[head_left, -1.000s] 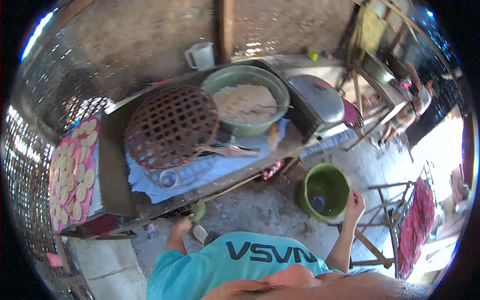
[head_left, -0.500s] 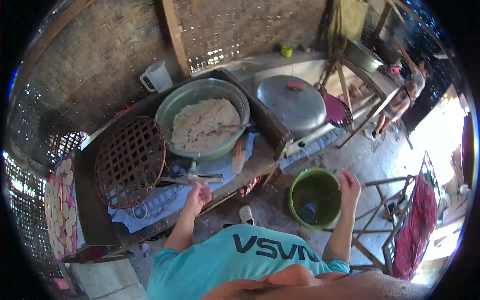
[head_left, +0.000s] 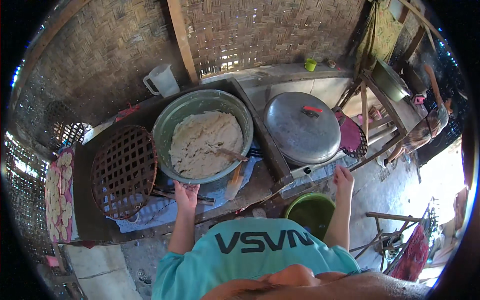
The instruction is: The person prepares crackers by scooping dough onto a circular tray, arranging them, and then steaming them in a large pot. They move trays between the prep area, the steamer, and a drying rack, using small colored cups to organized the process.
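Student: Where does the basin (head_left: 202, 105) of pale dough (head_left: 207, 140) stand, and how do the hands meet it?

Tutor: On the desk (head_left: 262, 182), close by its raised right edge. The left hand (head_left: 186, 196) is at the rim, toward the desk's near edge; whether its fingers grasp cannot be told. The right hand (head_left: 343, 179) is apart, beyond the desk's right edge, its fingers loosely curled, released.

Student: What makes for sound handling?

Tutor: So full a basin is probably heavy: both hands on opposite sides of the rim would keep it level. The fingers should clear the wooden tool (head_left: 233, 154) lying in the dough and the lattice tray (head_left: 124, 172) at left.
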Demonstrator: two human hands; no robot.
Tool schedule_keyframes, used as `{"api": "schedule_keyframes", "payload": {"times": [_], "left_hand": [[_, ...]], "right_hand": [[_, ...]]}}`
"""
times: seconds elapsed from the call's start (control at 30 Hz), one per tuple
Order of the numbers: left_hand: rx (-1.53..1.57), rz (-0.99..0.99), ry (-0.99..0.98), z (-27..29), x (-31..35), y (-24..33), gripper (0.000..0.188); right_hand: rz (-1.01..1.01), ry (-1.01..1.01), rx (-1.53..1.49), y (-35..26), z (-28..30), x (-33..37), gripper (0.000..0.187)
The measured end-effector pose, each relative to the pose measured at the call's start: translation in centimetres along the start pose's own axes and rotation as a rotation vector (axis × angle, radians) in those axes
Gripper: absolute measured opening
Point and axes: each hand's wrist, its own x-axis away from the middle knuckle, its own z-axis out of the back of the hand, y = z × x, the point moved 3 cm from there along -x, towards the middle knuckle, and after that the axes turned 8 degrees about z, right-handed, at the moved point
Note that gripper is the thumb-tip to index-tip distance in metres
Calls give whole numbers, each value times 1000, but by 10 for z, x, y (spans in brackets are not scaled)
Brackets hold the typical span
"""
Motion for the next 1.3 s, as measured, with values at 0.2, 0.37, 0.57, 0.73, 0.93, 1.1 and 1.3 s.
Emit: {"api": "schedule_keyframes", "payload": {"times": [0.2,0.37,0.57,0.73,0.93,1.1,1.3], "left_hand": [[79,-70,153,-13,7,-13,55],[143,-134,321,-8,16,-17,50],[131,-245,279,15,26,-12,50],[131,-212,353,0,36,-9,45],[93,-98,418,-13,43,-11,49],[3,-83,404,-16,45,-12,51],[-74,-99,320,-14,43,-8,47]], "right_hand": [[209,-204,242,18,-71,-134,24],[688,-159,860,-2,-127,-192,24],[565,-339,1353,8,-162,-250,31],[402,-499,1323,50,-173,-295,40],[219,-456,1272,88,-169,-338,41],[535,-487,1291,68,-173,-357,48],[811,-626,1473,17,-189,-431,40]]}}
